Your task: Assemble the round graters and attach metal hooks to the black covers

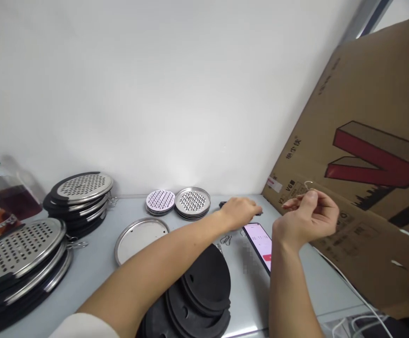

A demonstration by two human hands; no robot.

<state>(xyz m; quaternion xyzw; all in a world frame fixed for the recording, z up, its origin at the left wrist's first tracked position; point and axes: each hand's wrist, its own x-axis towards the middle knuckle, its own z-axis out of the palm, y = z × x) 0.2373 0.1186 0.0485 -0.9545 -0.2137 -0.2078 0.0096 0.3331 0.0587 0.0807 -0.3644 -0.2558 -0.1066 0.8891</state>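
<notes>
My right hand [310, 216] is raised in front of the cardboard box, thumb and fingers pinched on a thin curved metal wire [309, 183]. My left hand [241, 212] reaches over the table, its fingers curled down over a dark object whose ends show on both sides; its kind is hidden. Small metal clips [226, 240] lie below that hand. Beneath my left forearm is a stack of black discs [208, 281], and a round metal disc [141, 239] lies beyond it. Between my arms sits a phone [260, 241] with a running timer.
Stacks of black-rimmed perforated grater discs [85, 187] [19, 251] stand at left with metal clips hanging on them. Small grater discs [160, 201] [192, 202] sit by the wall. A bottle [5, 188] of dark drink is far left. The large cardboard box [366, 211] and white cables [348, 286] are at right.
</notes>
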